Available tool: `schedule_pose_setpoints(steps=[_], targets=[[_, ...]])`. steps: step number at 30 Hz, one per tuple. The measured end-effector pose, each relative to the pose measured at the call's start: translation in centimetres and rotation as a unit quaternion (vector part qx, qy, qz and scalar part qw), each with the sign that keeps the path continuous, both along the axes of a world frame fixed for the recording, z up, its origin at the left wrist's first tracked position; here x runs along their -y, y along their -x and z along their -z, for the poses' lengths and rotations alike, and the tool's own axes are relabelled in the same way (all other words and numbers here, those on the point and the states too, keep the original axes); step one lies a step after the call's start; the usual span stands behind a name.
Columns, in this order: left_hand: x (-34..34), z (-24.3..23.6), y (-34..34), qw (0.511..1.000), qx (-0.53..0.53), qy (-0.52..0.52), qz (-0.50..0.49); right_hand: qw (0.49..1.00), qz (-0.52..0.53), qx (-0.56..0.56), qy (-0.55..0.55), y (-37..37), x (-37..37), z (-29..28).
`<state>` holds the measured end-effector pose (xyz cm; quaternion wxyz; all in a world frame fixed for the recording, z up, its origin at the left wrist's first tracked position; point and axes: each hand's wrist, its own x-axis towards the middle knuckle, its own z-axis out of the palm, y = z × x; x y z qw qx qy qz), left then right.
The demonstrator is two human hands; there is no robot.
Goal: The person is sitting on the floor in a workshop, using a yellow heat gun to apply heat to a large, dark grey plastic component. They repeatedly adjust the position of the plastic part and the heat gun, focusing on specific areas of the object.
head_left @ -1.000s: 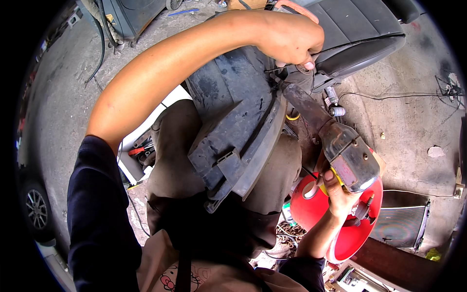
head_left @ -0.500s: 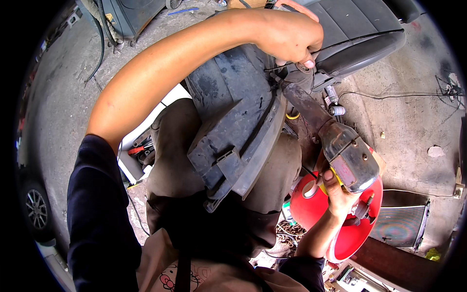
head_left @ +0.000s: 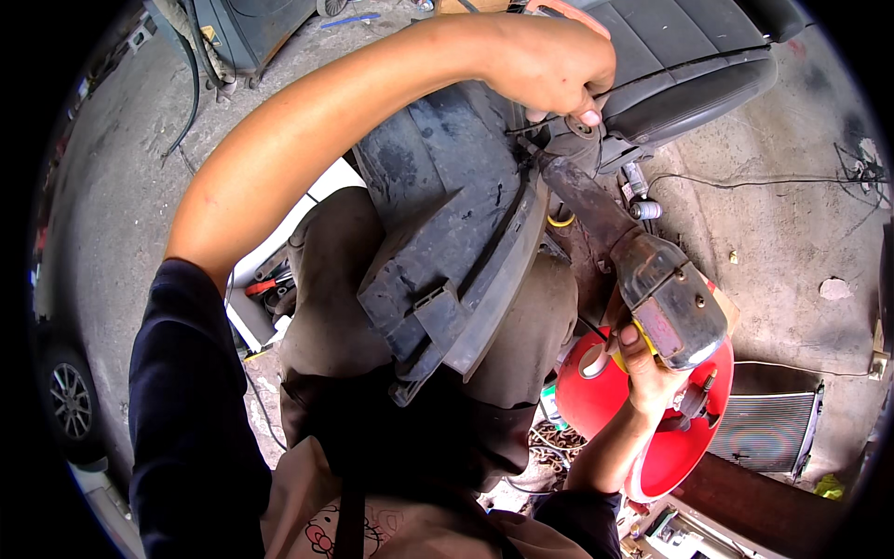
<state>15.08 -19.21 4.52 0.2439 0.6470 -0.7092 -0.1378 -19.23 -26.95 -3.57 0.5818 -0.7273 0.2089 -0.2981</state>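
A dark grey moulded plastic car part (head_left: 438, 214) lies across my knees, dusty and scuffed. At its far right edge my left hand (head_left: 559, 74) is closed, with thumb and fingers pinching a thin black rod (head_left: 652, 77). One end of the rod meets the part beside the nozzle tip; the other runs out over a seat. My right hand (head_left: 647, 373) grips a worn metal heat gun (head_left: 672, 300) by its yellow handle, mostly hidden below the body. The gun's long brown nozzle points up and left, its tip close to the part's edge and the rod.
A black car seat (head_left: 680, 37) lies at the far right. Under the heat gun stands a red bucket (head_left: 596, 410) with tools inside. A radiator (head_left: 764, 429) lies right of it, spray cans (head_left: 643, 210) stand beyond, and a white tool box (head_left: 247, 321) sits by my left knee.
My left hand has shifted very slightly left and down along with the rod. The heat gun and the plastic part stay almost where they were.
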Motion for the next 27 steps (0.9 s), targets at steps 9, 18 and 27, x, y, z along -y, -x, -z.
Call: schedule_pose_setpoints(steps=[9, 18, 27], targets=[[-0.08, -0.06, -0.23, 1.0, 0.004, -0.003, 0.005, 1.0, 0.021, 0.0, 0.01, 0.18, 0.17, 0.49], [0.17, 0.07, -0.15, 1.0, 0.013, -0.003, 0.004, 1.0, 0.02, -0.023, 0.008, 0.46, 0.23, 0.34], [0.19, 0.29, -0.27, 1.0, 0.004, -0.004, 0.005, 0.999, 0.034, -0.035, 0.018, 0.49, 0.25, 0.38]])
